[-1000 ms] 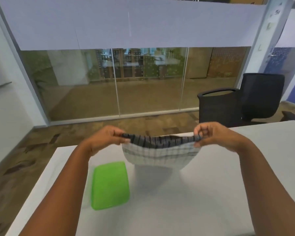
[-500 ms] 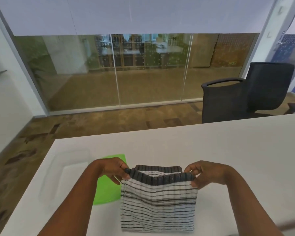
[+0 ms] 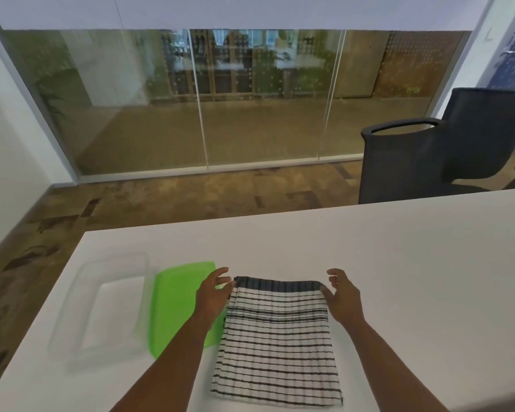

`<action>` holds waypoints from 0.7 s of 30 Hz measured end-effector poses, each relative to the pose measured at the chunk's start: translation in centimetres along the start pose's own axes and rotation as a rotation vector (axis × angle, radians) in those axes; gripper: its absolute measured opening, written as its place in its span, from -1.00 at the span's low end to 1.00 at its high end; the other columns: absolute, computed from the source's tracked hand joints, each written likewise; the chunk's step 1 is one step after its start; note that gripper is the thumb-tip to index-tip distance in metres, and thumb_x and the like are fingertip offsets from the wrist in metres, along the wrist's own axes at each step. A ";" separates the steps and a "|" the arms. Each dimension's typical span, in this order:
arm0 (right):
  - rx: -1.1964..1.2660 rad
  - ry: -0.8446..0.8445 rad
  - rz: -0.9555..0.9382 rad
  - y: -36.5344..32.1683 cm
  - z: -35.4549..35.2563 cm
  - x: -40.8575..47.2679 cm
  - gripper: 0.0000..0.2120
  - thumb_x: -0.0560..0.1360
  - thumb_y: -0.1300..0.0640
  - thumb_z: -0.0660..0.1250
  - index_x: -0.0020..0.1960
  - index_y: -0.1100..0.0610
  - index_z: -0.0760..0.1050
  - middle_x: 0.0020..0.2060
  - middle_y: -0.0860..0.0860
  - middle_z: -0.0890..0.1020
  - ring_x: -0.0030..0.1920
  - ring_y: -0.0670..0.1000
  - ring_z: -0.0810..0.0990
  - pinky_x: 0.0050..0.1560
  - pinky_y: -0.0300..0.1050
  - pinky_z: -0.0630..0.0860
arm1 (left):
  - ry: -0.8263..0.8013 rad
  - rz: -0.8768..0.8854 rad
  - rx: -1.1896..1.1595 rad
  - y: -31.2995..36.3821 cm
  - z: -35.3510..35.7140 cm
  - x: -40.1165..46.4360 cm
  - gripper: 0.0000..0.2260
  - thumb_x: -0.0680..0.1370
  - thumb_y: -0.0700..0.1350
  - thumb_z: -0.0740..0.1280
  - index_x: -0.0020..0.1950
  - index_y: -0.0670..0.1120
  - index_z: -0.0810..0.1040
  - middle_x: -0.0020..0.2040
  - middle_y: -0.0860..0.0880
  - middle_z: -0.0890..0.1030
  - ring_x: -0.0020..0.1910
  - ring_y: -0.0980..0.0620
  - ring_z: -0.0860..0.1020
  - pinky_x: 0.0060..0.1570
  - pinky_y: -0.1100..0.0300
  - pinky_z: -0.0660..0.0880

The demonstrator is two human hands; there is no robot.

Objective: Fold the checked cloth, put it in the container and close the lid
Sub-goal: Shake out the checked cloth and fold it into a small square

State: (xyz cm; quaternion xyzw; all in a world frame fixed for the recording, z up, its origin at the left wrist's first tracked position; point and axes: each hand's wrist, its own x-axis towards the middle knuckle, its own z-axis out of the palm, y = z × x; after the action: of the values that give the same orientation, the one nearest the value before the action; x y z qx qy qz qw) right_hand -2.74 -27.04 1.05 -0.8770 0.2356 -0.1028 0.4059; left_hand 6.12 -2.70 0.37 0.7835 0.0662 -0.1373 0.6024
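The checked cloth (image 3: 277,331), white with dark stripes and a dark far border, lies folded flat on the white table (image 3: 399,263) in front of me. My left hand (image 3: 214,292) hovers at its far left corner with fingers spread, holding nothing. My right hand (image 3: 341,295) is at the far right corner, fingers apart and just off the cloth. The green lid (image 3: 176,304) lies flat to the left of the cloth, partly under my left forearm. The clear container (image 3: 101,307) sits open further left, near the table's left edge.
Two black office chairs (image 3: 422,156) stand beyond the table's far right side. A glass wall (image 3: 250,99) runs across the back. Bare tabletop stretches to the right of the cloth.
Both hands lowered the cloth from the air onto the table, then let go of its far corners and opened. The view tilted down.
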 end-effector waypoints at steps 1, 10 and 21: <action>-0.070 -0.066 -0.039 0.7 0.8 -0.3 -0.12 0.37 -0.44 -0.01 0.35 0.25 0.32 0.27 0.14 0.48 0.34 0.14 0.41 0.26 -0.12 0.32 | 0.060 0.050 0.072 -0.7 0.2 -0.1 -0.71 0.51 -0.30 0.29 0.22 -0.15 0.51 0.06 -0.17 0.62 0.01 -0.13 0.59 -0.15 0.34 0.46; -0.650 -0.418 -0.401 6.1 9.1 -7.4 -0.40 0.55 -0.22 -0.21 0.50 0.04 -0.15 0.53 -0.02 -0.16 0.52 -0.05 -0.26 0.44 -0.06 -0.22 | -0.221 0.581 0.985 -11.7 3.8 -4.9 -0.54 0.58 0.09 -0.10 0.49 0.11 0.07 0.55 0.06 0.04 0.54 0.03 0.00 0.47 0.16 0.05; -0.674 -0.426 -0.413 8.6 4.7 -7.4 -0.30 0.49 -0.35 -0.12 0.51 -0.02 -0.07 0.53 -0.12 -0.09 0.52 -0.11 -0.13 0.43 -0.04 -0.14 | -0.414 0.521 1.299 -13.3 2.7 -5.5 -0.36 0.48 0.22 -0.01 0.52 0.06 -0.09 0.56 -0.02 -0.13 0.55 0.03 -0.07 0.49 0.14 -0.13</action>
State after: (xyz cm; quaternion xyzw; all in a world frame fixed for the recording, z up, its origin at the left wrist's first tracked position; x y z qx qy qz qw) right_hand -10.25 -25.05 -8.49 -0.9905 -0.0128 0.0838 0.1080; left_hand -3.05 -1.45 -11.01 0.9312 -0.3326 -0.1463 0.0291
